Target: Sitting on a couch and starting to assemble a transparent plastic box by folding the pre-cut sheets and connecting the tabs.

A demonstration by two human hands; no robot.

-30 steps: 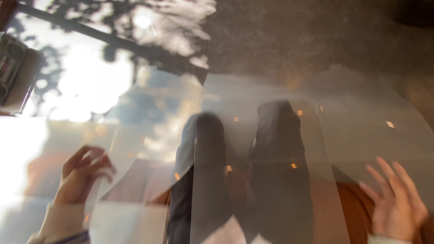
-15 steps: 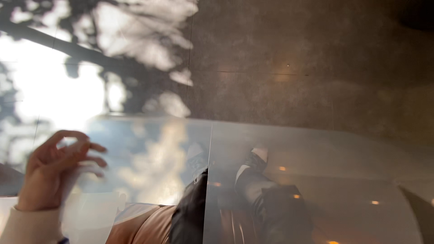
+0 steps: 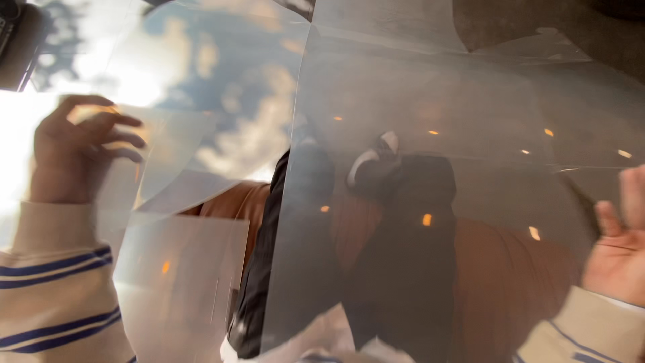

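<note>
Several clear plastic sheets lie overlapping on a glass tabletop. The largest sheet (image 3: 457, 107) covers the middle and right. A smaller clear sheet (image 3: 171, 158) lies at the left, and my left hand (image 3: 74, 151) has its curled fingers closed on that sheet's edge. Another small sheet (image 3: 178, 282) lies below it, near my striped sleeve. At the frame's right edge my right hand (image 3: 621, 249) is open, palm turned inward, beside the large sheet's right edge and holding nothing.
Through the glass I see my dark trouser legs (image 3: 403, 269), a shoe (image 3: 373, 161) and a brown leather seat (image 3: 517, 282). A dark object (image 3: 17, 47) sits at the top left corner. Bright sky reflections wash out the left side. Grey floor (image 3: 591, 33) shows at the top right.
The view has tilted back down toward the sheets and my legs. My right hand, out of view half a second ago, is back at the right edge. The left hand stays curled.
</note>
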